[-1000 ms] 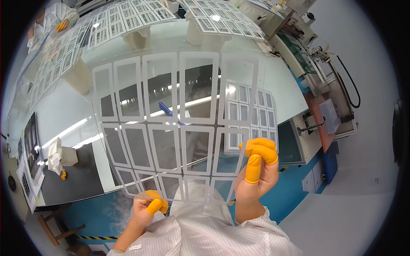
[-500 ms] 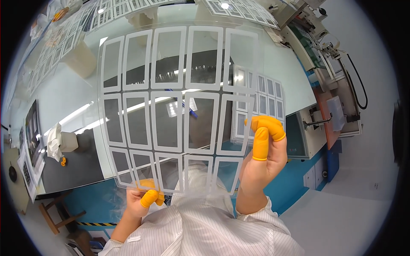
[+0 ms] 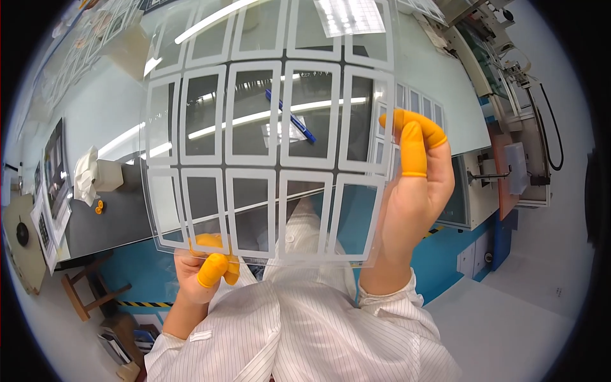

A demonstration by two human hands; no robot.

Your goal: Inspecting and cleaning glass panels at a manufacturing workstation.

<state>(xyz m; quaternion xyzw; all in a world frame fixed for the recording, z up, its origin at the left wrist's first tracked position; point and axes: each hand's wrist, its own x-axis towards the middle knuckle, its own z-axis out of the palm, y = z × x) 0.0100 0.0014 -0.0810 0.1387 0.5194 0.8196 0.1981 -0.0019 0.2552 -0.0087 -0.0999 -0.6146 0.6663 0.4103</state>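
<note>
Between my hands is a large clear sheet [image 3: 254,160] printed with rows of white-bordered rectangles, raised in front of me above the bench edge. Orange finger cots cover several fingertips. My left hand [image 3: 198,275] pinches the sheet's near edge toward its left corner. My right hand [image 3: 417,184] is at the right edge, thumb and fingers closed on the sheet's margin. Through the sheet I see a blue pen [image 3: 305,130] and a small white paper on the dark mat. Bright light reflections cross the sheet.
Similar framed sheets [image 3: 434,107] lie behind my right hand. On the left stand a tissue box [image 3: 111,176] with tissue sticking out, loose orange finger cots [image 3: 99,207] and printed papers [image 3: 57,216]. A wooden stool [image 3: 83,299] is lower left, machinery [image 3: 509,127] to the right.
The sheet and my right hand have moved up in the view, and the sheet's far row now runs off the top edge. Both hands keep their hold. The view itself has shifted slightly.
</note>
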